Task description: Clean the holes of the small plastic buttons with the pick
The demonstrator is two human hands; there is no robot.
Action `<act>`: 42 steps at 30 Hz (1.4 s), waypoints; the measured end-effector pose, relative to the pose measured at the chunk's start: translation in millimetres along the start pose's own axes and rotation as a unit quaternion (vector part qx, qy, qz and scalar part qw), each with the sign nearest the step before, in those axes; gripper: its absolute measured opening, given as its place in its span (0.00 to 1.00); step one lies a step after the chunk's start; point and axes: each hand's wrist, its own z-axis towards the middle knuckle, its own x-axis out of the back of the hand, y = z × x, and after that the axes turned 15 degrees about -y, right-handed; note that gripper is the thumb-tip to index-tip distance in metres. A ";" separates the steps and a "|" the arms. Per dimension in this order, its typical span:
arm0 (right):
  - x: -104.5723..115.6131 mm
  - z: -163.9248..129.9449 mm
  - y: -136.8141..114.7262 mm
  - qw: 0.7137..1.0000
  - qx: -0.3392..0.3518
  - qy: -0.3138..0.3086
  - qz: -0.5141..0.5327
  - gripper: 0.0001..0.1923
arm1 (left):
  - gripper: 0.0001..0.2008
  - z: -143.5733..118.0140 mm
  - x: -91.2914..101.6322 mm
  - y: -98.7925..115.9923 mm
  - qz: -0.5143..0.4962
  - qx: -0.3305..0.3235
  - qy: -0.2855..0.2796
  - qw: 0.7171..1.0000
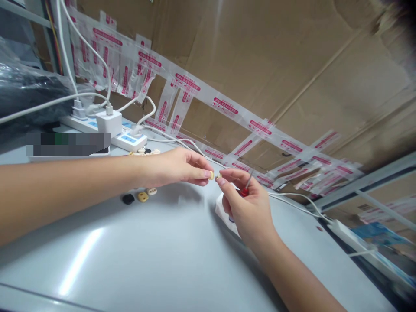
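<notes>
My left hand (185,167) is closed in a pinch, holding a small yellow rounded piece (211,175) between thumb and fingertips. Close to it, my right hand (248,201) pinches another tiny yellowish piece (218,177), too small to make out clearly. A screwdriver with a red handle (244,192) and thin metal shaft is tucked in the same right hand, its lower part hidden by the fingers. The two pieces are slightly apart, held above the table. Under my left forearm lie a black piece (128,199), a yellow piece (143,196) and a cream piece (151,191).
Several small cream and black pieces (146,151) lie behind my left wrist. A white packet (224,210) sits under my right hand. At the back left is a power strip (130,139) with plugs and white cables. Taped cardboard (208,104) rises behind the grey table (136,260).
</notes>
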 end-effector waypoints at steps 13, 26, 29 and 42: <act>-0.7 -0.4 -3.2 0.996 0.014 0.025 -0.081 0.17 | 0.10 -1.3 -0.6 0.9 0.008 0.010 0.006 1.000; -0.8 -2.4 -4.4 0.997 0.004 0.022 -0.069 0.16 | 0.12 2.4 -4.6 -6.6 0.052 -0.040 0.053 0.996; 1.1 -1.3 -1.3 0.999 -0.013 0.005 -0.033 0.20 | 0.11 4.5 -9.7 -6.1 0.028 -0.059 0.062 0.996; 4.5 1.2 -12.2 0.997 -0.073 -0.015 0.022 0.21 | 0.10 1.0 -15.6 -0.4 0.106 -0.091 0.060 0.988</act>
